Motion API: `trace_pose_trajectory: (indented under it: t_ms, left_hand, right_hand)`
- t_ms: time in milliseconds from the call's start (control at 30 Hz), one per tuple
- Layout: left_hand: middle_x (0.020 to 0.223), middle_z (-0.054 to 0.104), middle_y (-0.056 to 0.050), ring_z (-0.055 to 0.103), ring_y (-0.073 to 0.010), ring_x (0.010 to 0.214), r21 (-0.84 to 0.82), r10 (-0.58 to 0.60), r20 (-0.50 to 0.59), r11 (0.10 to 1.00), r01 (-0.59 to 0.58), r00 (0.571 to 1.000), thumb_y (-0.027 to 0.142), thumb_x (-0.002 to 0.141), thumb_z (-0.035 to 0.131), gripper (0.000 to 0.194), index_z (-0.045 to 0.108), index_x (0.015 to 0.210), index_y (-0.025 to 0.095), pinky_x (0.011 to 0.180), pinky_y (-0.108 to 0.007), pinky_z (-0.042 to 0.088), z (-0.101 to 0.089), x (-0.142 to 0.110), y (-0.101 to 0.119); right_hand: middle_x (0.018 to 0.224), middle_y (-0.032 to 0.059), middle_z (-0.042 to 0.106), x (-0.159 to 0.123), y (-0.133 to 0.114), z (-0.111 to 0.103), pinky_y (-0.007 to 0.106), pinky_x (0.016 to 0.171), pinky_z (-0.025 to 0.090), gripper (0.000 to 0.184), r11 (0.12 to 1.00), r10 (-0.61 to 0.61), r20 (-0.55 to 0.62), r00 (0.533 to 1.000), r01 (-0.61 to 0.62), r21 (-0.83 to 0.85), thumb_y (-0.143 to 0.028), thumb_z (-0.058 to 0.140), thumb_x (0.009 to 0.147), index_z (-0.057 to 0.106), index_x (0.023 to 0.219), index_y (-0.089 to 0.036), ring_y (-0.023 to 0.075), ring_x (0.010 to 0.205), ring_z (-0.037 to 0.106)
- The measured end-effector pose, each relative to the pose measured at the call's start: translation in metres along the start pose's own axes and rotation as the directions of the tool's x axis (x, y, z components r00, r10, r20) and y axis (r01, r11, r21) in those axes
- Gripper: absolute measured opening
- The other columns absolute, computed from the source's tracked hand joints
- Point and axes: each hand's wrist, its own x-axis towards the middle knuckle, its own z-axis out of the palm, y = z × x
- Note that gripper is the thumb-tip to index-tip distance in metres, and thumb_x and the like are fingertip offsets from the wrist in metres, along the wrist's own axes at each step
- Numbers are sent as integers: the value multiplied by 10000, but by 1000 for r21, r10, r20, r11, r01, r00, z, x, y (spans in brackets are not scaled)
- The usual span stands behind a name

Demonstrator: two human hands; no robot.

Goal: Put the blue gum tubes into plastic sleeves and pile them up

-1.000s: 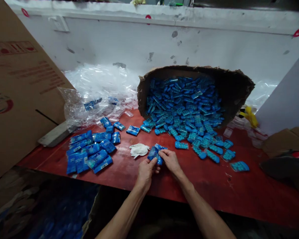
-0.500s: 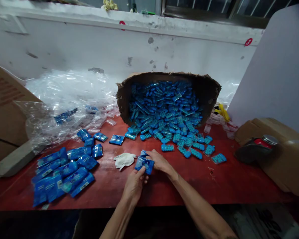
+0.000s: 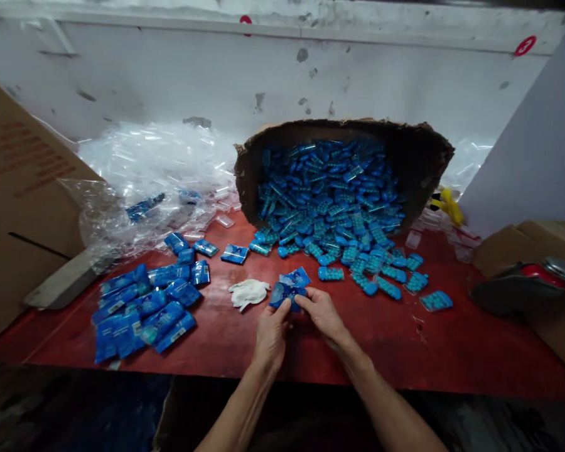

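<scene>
A small blue packet (image 3: 284, 293) is pinched between both hands over the red table. My left hand (image 3: 272, 329) grips its lower edge with the thumb on top. My right hand (image 3: 324, 314) closes on its right edge. Just behind it lies a flat blue packet (image 3: 297, 277) on the table. Left of the hands is a crumpled white glove (image 3: 248, 293). Several filled blue packets (image 3: 153, 301) lie in a loose pile farther left. Clear containers with blue caps and blue pellets (image 3: 331, 273) spread out in front of the carton.
A torn cardboard carton (image 3: 437, 147) lies on its side, full of the blue containers. Clear plastic bags (image 3: 155, 150) heap up at back left. Cardboard boxes stand at left (image 3: 23, 207) and right (image 3: 532, 245), with a dark flask with a metal lid (image 3: 532, 279) by the right one.
The view has tilted down and turned slightly left. My right hand has come away from behind the packet to its right edge, and a flat blue packet now shows on the table behind.
</scene>
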Motion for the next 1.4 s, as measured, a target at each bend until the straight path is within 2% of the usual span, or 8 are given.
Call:
trace_pose_trajectory:
  t_ms: [333, 567, 767, 867, 967, 1033, 1167, 1400]
  left_hand:
    - [513, 535, 32, 447, -56, 412, -24, -38, -37, 999, 37, 999, 278, 558, 694, 262, 555, 711, 118, 386, -168, 315, 7, -4, -8]
    - [577, 589, -19, 507, -75, 438, 86, -210, 172, 976, 198, 962, 309, 599, 678, 274, 573, 748, 105, 394, -172, 345, -6, -17, 5]
    - [511, 546, 11, 487, -61, 408, -10, -262, 37, 965, 263, 964, 310, 630, 665, 243, 502, 684, 139, 361, -144, 328, -12, -23, 7]
    - [527, 553, 6, 495, -63, 421, -61, -275, 27, 959, 277, 961, 300, 657, 647, 226, 493, 713, 146, 370, -139, 345, -14, -26, 4]
    - [536, 561, -2, 495, -63, 415, -69, -285, 6, 956, 285, 958, 302, 696, 610, 200, 491, 729, 144, 364, -138, 347, -15, -27, 1]
    - [519, 555, 0, 490, -62, 402, -80, -298, -41, 952, 294, 954, 300, 713, 592, 189, 485, 720, 144, 361, -137, 348, -14, -27, -1]
    - [488, 544, 4, 487, -59, 385, -113, -319, -103, 945, 308, 942, 283, 752, 546, 166, 473, 705, 141, 362, -136, 348, -10, -26, -6]
    - [487, 553, 4, 494, -67, 387, -73, -287, -68, 957, 282, 956, 312, 726, 572, 194, 486, 711, 139, 359, -142, 336, -10, -29, -12]
  right_hand:
    - [533, -54, 392, -9, 20, 7, 205, 484, 304, 268, 946, -175, -126, 976, 131, -295, -349, 375, 801, 394, 591, -183, 78, 500, 354]
    - [604, -27, 476, -10, -4, -27, 198, 527, 355, 336, 909, -109, 258, 960, 202, -366, -399, 335, 842, 491, 668, -157, 92, 563, 453]
    - [974, 85, 516, 25, -14, -62, 273, 698, 372, 304, 302, -174, -39, 984, 15, -953, -327, 514, 781, 484, 1051, -192, 205, 904, 508]
    - [948, 94, 522, 35, -8, -65, 288, 671, 383, 365, 172, -129, -61, 990, -38, -984, -283, 544, 757, 460, 1101, -196, 230, 870, 537]
    - [951, 93, 529, 32, -5, -64, 315, 673, 407, 393, 290, -164, -27, 986, 23, -957, -293, 529, 754, 447, 1128, -201, 233, 833, 557]
    - [947, 81, 536, 24, -6, -63, 320, 660, 434, 412, 537, -217, -35, 975, 89, -839, -321, 490, 770, 412, 1159, -209, 216, 809, 565]
    - [871, 43, 562, -6, -11, -54, 289, 474, 484, 426, 989, -124, -25, 992, 122, -88, -381, 408, 794, 312, 1174, -214, 150, 611, 569]
    - [836, 15, 566, -37, -5, -36, 271, 436, 527, 366, 910, -74, 67, 995, 39, 414, -283, 547, 731, 409, 1062, -215, 130, 605, 589]
